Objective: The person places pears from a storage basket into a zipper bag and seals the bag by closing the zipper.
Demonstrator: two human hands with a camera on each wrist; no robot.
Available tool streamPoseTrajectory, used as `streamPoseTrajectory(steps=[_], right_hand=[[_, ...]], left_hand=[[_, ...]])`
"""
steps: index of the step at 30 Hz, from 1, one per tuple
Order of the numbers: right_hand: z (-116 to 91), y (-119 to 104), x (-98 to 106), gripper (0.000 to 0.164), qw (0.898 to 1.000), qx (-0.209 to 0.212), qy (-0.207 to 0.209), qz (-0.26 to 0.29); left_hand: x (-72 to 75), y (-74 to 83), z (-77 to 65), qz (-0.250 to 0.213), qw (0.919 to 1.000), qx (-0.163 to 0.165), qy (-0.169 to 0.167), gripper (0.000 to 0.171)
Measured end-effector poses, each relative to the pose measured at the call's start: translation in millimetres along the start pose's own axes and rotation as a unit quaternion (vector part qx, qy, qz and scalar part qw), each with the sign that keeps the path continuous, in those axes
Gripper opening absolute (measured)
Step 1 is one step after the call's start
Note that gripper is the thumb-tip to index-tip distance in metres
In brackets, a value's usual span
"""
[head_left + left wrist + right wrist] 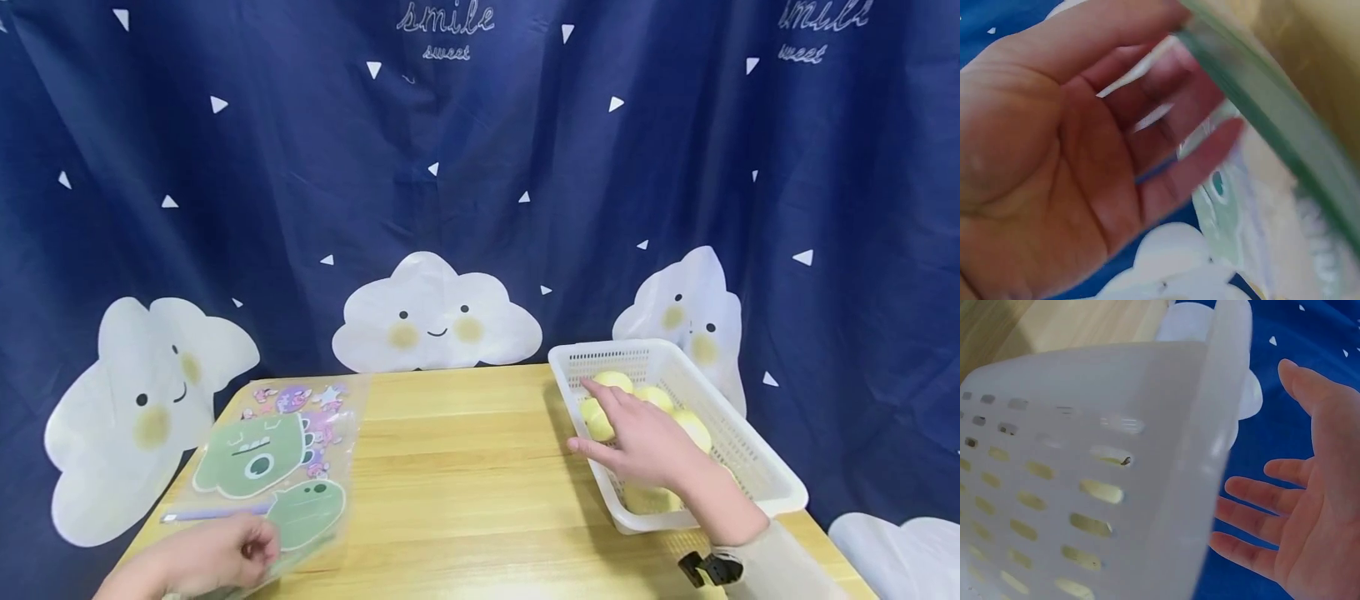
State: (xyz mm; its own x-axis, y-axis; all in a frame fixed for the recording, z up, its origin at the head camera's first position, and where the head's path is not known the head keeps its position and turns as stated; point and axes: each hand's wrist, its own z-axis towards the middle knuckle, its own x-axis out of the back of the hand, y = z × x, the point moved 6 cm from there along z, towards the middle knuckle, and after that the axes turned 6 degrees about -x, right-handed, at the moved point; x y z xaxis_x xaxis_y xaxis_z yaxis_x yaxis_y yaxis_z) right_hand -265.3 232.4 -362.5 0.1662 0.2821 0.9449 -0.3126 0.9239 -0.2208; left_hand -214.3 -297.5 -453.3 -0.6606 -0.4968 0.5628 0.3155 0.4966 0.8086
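On the left of the table lies a clear plastic zip bag [262, 454] printed with a green dinosaur, with pink and purple stickers showing through it. My left hand [217, 550] pinches the bag's near edge; in the left wrist view, thumb and index finger meet at the green-edged strip [1272, 134] and the other fingers are loosely bent. At the right stands a white perforated plastic basket [780, 500] with several round yellow things [656, 398] inside. My right hand [648, 437] hovers over the basket with fingers spread, holding nothing; the right wrist view shows the palm [1325, 531] beyond the basket's rim.
The wooden table [450, 483] runs between the bag and the basket. Behind it hangs a dark blue curtain [480, 125] with white clouds and triangles. A black band [712, 570] is on the right wrist.
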Motion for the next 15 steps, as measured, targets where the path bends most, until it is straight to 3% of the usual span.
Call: streamPoseTrajectory(steps=[2,5,8,15], right_hand=[[1.5,-0.1,1.7,0.090,1.000,-0.001,-0.002,0.000],[4.8,-1.0,4.5,0.086,1.000,0.000,-0.005,0.005],[11.6,-2.5,6.9,0.081,1.000,-0.002,-0.012,0.018],[33.3,-10.6,10.1,0.068,0.998,-0.002,-0.032,0.053]], left_hand=[[5.3,12.7,13.7,-0.002,0.9991,-0.042,0.002,0.015],[14.0,34.4,35.7,-0.008,0.9981,-0.054,0.029,0.014],[25.1,56.2,62.9,-0.018,0.9960,-0.046,0.074,0.010],[48.1,91.4,135.5,-0.080,0.9799,0.000,0.182,0.046]])
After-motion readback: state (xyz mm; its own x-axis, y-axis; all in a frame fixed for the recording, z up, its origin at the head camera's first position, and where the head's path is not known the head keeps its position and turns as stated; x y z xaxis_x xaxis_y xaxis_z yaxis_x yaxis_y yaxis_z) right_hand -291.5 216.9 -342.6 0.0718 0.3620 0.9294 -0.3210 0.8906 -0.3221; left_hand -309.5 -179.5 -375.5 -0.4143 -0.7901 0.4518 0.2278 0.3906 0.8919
